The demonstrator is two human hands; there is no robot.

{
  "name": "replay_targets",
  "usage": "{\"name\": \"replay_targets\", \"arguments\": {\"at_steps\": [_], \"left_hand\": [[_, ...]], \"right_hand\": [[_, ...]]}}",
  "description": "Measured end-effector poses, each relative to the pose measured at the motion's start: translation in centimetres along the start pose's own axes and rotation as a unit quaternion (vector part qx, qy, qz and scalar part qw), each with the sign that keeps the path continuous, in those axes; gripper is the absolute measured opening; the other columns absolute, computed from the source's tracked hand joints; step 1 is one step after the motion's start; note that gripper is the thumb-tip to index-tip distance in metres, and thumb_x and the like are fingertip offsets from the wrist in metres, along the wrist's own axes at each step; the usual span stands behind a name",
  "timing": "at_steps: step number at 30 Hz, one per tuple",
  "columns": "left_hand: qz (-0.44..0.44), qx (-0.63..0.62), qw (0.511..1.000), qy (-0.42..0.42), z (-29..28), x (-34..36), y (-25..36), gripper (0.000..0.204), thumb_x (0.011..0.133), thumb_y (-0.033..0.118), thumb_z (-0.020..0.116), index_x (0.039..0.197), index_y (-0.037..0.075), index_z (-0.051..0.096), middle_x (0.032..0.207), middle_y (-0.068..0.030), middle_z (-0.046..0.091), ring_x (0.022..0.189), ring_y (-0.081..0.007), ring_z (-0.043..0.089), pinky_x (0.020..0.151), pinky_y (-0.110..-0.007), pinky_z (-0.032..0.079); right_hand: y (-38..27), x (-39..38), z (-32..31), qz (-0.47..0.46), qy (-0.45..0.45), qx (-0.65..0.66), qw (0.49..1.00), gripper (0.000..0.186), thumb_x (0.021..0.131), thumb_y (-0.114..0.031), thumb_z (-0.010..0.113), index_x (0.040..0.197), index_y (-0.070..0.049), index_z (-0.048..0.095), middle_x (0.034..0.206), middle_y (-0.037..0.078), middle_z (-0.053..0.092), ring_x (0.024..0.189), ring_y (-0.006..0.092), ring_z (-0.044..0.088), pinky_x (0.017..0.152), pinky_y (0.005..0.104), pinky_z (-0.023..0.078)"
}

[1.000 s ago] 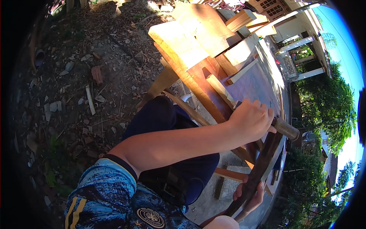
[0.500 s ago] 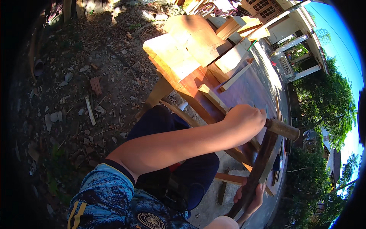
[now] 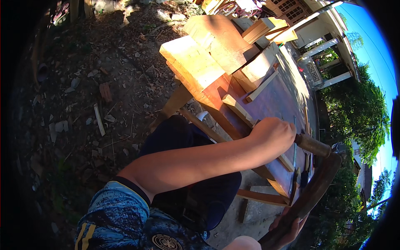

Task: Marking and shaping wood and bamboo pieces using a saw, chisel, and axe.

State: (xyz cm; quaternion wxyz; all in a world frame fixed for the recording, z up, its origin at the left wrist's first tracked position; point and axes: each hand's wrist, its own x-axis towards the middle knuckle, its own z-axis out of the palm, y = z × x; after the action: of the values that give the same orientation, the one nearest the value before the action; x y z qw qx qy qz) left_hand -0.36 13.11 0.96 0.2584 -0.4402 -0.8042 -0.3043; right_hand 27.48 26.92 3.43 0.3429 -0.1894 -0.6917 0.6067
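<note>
My left hand (image 3: pixel 277 133) is closed round a wooden-handled chisel (image 3: pixel 313 144). Its round handle sticks out past the fist; its blade is hidden. Below, my right hand (image 3: pixel 293 231) grips a dark, slightly curved wooden club (image 3: pixel 308 198). The club's far end is at the butt of the chisel handle; whether they touch I cannot tell. Under and beside my left fist a narrow wooden strip (image 3: pixel 236 109) lies along the near side of the wooden workbench (image 3: pixel 216 89), partly covered by my hand and forearm.
Thick sunlit boards (image 3: pixel 191 58) and stacked wood blocks (image 3: pixel 258 66) occupy the bench's far end. Another thin strip (image 3: pixel 261 86) lies near them. Debris and leaves cover the ground (image 3: pixel 83 121) at left. My dark-clad leg (image 3: pixel 166 133) is beside the bench.
The club has swung up and right, from crossing behind the chisel handle to its butt end. My right hand rose with it; my left hand and the chisel shifted slightly right and down in view.
</note>
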Motion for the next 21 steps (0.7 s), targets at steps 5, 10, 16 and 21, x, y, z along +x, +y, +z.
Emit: {"name": "replay_targets", "arguments": {"at_steps": [5,10,16,21], "left_hand": [[0.001,-0.008,1.0,0.007,0.1,0.1,-0.2,0.016,0.08,0.01,0.071,0.09,0.003,0.061,0.072,-0.0092,0.065,0.066,-0.0236,0.071,0.058,-0.033,0.057],[0.004,0.0,1.0,0.0,0.1,0.1,-0.3,0.016,0.079,0.009,0.07,0.089,0.002,0.061,0.073,-0.0102,0.066,0.064,-0.0248,0.071,0.057,-0.035,0.058],[-0.003,-0.002,1.0,0.008,0.2,-0.1,-0.3,0.015,0.079,0.01,0.07,0.088,0.003,0.06,0.072,-0.0086,0.066,0.064,-0.0236,0.071,0.056,-0.034,0.057],[0.003,0.014,0.999,0.035,0.5,-0.1,-0.2,0.014,0.08,0.011,0.069,0.088,0.004,0.06,0.071,-0.0077,0.065,0.064,-0.0217,0.071,0.056,-0.034,0.056]], "right_hand": [[0.4,0.7,-0.2,-0.014,-0.107,0.007,0.994,0.052,0.104,-0.024,0.057,0.147,0.002,0.041,0.101,0.027,0.066,0.053,0.0306,0.062,0.044,0.0394,0.05],[0.0,1.5,-0.4,-0.009,-0.068,0.067,0.995,0.05,0.102,-0.026,0.061,0.139,0.004,0.046,0.098,0.026,0.066,0.056,0.0311,0.063,0.044,0.0389,0.05],[-0.9,1.9,0.3,0.23,0.188,0.336,0.894,0.052,0.102,-0.029,0.061,0.138,0.005,0.047,0.097,0.025,0.066,0.056,0.0302,0.063,0.045,0.0376,0.051],[-1.1,2.2,1.5,-0.04,-0.102,-0.006,0.994,0.054,0.101,-0.029,0.062,0.139,0.006,0.046,0.097,0.025,0.066,0.057,0.0301,0.063,0.045,0.0374,0.051]]}}
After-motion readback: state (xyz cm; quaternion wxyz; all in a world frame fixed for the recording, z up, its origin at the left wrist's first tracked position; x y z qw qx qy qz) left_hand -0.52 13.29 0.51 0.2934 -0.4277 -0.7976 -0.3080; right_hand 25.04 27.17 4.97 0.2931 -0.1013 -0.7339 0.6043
